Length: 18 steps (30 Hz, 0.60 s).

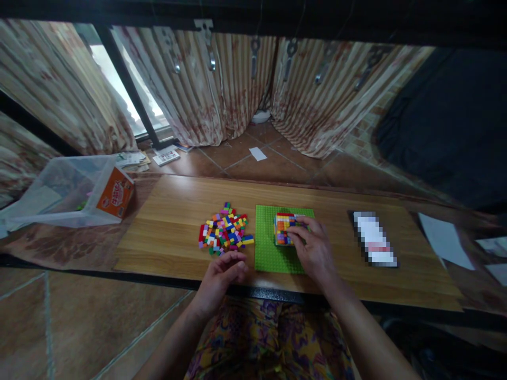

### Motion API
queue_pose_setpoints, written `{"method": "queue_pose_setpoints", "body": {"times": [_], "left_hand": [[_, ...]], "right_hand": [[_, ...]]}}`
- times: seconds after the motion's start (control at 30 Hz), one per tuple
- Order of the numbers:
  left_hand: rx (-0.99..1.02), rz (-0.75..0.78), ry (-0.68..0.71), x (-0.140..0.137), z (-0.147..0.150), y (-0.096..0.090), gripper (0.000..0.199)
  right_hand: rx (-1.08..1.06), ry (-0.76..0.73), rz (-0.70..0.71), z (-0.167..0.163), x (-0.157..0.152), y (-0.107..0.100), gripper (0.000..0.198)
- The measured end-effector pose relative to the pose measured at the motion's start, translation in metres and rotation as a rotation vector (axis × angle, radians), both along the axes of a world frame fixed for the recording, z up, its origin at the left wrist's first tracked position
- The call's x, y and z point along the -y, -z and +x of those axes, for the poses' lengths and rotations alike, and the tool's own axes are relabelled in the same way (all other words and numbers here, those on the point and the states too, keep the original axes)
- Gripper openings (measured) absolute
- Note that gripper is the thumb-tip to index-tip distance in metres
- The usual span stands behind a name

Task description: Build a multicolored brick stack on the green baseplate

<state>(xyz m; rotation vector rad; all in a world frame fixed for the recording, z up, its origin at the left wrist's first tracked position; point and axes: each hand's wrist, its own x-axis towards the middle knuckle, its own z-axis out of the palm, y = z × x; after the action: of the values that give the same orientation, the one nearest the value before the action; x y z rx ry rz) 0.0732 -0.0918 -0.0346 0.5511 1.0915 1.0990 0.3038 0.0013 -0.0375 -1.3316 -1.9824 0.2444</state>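
Observation:
My right hand (316,247) reaches over a block built of small toy bricks (283,224) in rows of many colours. Its thumb and fingertips are closed together at the block's top right; anything between them is hidden. The block stands on a green studded baseplate (264,254). Left of the plate lies a loose pile of toy bricks (225,230). Just below this pile, near the table's front edge, my left hand (224,270) is loosely curled, with thumb and fingers apart and nothing visible in it.
A wooden board (158,232) lies under the bricks. At the left stands a clear plastic bin (71,216) with an orange label. A phone with a blurred screen (374,238) lies at the right, beside a white paper sheet (446,240). Hooks (213,60) hang from a dark overhead bar.

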Motion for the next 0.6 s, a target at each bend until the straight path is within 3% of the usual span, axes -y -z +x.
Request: {"method": "queue_pose_setpoints", "body": {"times": [0.4,0.6], "left_hand": [[0.031,-0.021,0.001,-0.0013,-0.0018,0.0028,0.031],[0.043,-0.009,0.012,0.0000,-0.0027,0.0022,0.029]], "right_hand": [[-0.261,0.157,-0.158,-0.0062,-0.0069,-0.0011,0.006],[-0.327,0.376,-0.178,-0.0071,-0.0054,0.0082,0.033]]}}
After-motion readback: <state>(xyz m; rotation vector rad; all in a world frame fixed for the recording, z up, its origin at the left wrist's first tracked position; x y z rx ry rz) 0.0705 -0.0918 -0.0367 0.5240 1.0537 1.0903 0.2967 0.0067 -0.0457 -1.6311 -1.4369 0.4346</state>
